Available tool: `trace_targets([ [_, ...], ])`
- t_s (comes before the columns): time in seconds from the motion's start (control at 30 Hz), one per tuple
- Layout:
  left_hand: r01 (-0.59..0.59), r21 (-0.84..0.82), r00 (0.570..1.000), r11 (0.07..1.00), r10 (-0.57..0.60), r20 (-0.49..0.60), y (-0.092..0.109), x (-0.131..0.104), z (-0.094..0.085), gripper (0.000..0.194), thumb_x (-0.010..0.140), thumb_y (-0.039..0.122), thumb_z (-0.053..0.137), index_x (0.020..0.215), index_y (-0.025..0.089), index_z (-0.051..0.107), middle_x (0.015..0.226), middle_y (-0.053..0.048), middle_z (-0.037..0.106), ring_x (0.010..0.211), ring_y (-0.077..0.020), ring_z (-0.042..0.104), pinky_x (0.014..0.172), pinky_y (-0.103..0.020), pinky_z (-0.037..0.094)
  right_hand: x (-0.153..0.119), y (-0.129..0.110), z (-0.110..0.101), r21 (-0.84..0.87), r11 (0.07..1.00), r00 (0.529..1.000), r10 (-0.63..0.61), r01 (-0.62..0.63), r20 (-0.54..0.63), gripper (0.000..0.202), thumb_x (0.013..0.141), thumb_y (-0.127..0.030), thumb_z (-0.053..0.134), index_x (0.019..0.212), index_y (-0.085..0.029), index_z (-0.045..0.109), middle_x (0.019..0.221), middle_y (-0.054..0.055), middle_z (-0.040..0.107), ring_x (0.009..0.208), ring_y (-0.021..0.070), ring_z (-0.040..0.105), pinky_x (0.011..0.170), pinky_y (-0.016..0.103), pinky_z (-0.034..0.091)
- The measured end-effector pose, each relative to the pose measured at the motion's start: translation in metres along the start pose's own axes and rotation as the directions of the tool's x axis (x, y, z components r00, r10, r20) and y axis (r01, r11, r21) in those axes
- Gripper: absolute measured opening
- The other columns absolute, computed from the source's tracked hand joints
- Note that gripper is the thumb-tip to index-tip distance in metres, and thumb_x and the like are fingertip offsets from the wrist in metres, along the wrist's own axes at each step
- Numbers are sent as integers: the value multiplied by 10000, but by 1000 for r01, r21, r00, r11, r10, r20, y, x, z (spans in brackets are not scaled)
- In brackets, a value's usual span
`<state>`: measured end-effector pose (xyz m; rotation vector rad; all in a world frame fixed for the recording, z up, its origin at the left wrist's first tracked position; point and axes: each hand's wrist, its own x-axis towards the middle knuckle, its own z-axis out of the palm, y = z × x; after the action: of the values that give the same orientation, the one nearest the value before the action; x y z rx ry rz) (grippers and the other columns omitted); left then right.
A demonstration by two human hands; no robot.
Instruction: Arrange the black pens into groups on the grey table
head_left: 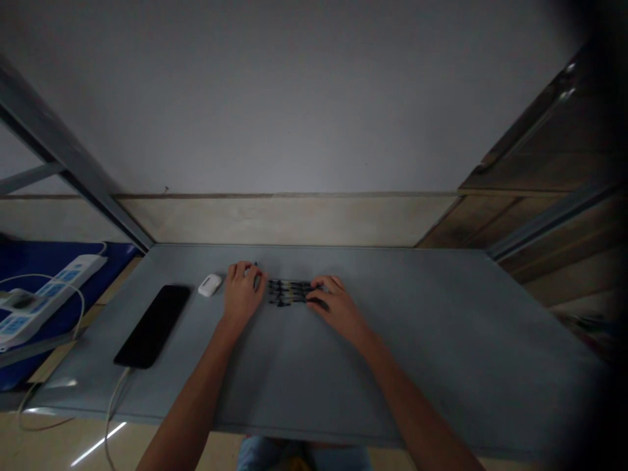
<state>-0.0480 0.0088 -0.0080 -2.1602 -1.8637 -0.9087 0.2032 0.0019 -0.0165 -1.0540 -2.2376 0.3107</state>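
Several thin, dark, pen-like sticks (290, 292) lie side by side on the grey table (304, 373), pointing left and right. My right hand (334, 302) is closed around their right ends, thumb below and fingers above. Just beyond their left ends, my left hand (244, 288) rests with its fingers curled; a small dark tip shows by its fingertips, and what it belongs to is too small to make out.
A black phone (153, 326) with a white cable lies at the left, near a white earbud case (210, 285). Farther left, a white power strip (52, 297) sits on a blue surface (27, 255). Metal posts flank the table, with a wall behind.
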Motion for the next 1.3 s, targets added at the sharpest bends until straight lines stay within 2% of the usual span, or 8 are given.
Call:
trace_targets([
  [0.1, -145, -109, 985, 983, 154, 76, 12, -2, 0, 209, 914, 341, 506, 937, 188, 646, 1008, -93, 571, 1012, -248, 493, 923, -403, 414, 0, -2, -1, 2, 1000, 1000, -4, 4, 21, 122, 762, -164, 716, 853, -241, 689, 1056, 67, 573, 1032, 238, 519, 913, 427, 465],
  [0.2, -260, -220, 944, 940, 296, 149, 24, -6, 0, 198, 911, 352, 519, 950, 200, 640, 983, -70, 579, 974, -224, 516, 901, -394, 433, -1, -3, -2, -8, 1000, 998, -24, 24, 58, 161, 739, -165, 740, 870, -243, 688, 1089, 72, 567, 1061, 249, 509, 920, 437, 457],
  [0.37, -354, -327, 877, 876, 433, 211, 38, -12, -1, 242, 890, 412, 552, 987, 206, 636, 1007, -69, 596, 976, -219, 538, 893, -396, 448, -1, -7, -4, 2, 999, 996, -44, 44, 80, 148, 767, -136, 705, 873, -237, 679, 1130, 78, 569, 1101, 253, 496, 943, 435, 441],
  [0.6, -383, -280, 847, 880, 456, 275, 41, -16, 5, 234, 949, 346, 465, 1068, 218, 620, 1015, -65, 617, 982, -200, 580, 885, -375, 459, 1, -8, -5, 26, 1000, 999, -1, 0, 43, 136, 869, -212, 605, 1001, -230, 629, 944, 67, 655, 948, 237, 574, 851, 414, 473],
  [0.73, -390, -177, 877, 904, 423, 228, 38, -13, 4, 229, 954, 319, 456, 1086, 222, 616, 1020, -70, 621, 952, -208, 576, 863, -384, 443, -1, -4, -4, 47, 999, 999, 16, -18, 39, 188, 912, -239, 539, 1078, -237, 627, 970, 73, 669, 936, 235, 596, 842, 409, 487],
  [0.87, -396, -133, 886, 909, 416, 203, 38, -11, 1, 227, 954, 328, 458, 1091, 227, 609, 1054, -75, 614, 959, -219, 560, 867, -397, 410, -1, -3, -4, 23, 1000, 998, 14, -16, 54, 196, 937, -263, 492, 1048, -223, 650, 912, 80, 674, 887, 244, 604, 796, 403, 502],
  [1.13, -391, -123, 871, 912, 410, 271, 40, -12, 0, 195, 951, 342, 459, 1001, 238, 617, 1021, -46, 596, 912, -198, 555, 818, -354, 416, -2, -6, 0, 48, 999, 998, -26, 23, 58, 234, 954, -291, 459, 1008, -202, 669, 837, 83, 659, 808, 232, 591, 734, 376, 500],
  [1.3, -396, -64, 872, 916, 396, 287, 42, -11, -2, 186, 944, 347, 465, 937, 227, 608, 992, -45, 591, 895, -209, 533, 801, -361, 425, -2, -8, -1, -32, 996, 995, -86, 87, 47, 242, 956, -279, 454, 998, -195, 677, 778, 84, 631, 763, 229, 565, 692, 368, 487],
])
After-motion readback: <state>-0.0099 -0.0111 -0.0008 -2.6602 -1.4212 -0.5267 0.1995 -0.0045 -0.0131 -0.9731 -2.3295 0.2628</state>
